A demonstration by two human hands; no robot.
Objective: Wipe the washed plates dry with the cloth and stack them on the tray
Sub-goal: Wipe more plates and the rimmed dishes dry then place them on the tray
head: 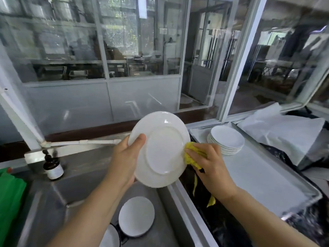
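Note:
My left hand (pixel 124 157) grips a white plate (pixel 163 150) by its left rim, thumb on the underside, which faces me; the plate is tilted upright above the sink. My right hand (pixel 211 166) holds a yellow cloth (pixel 191 154) bunched against the plate's right edge. A stack of several white plates (pixel 226 139) stands at the far end of the metal tray (pixel 267 175), which is lined with white paper. Another white plate (pixel 136 216) lies in the steel sink (pixel 80 184) below, with part of one more at the bottom edge.
A dark bottle with a white label (pixel 53 166) stands at the sink's back left corner. Something green (pixel 10 193) sits at the far left. Black plastic (pixel 222 220) lies between sink and tray. Crumpled white paper (pixel 284 131) is behind the tray, below glass windows.

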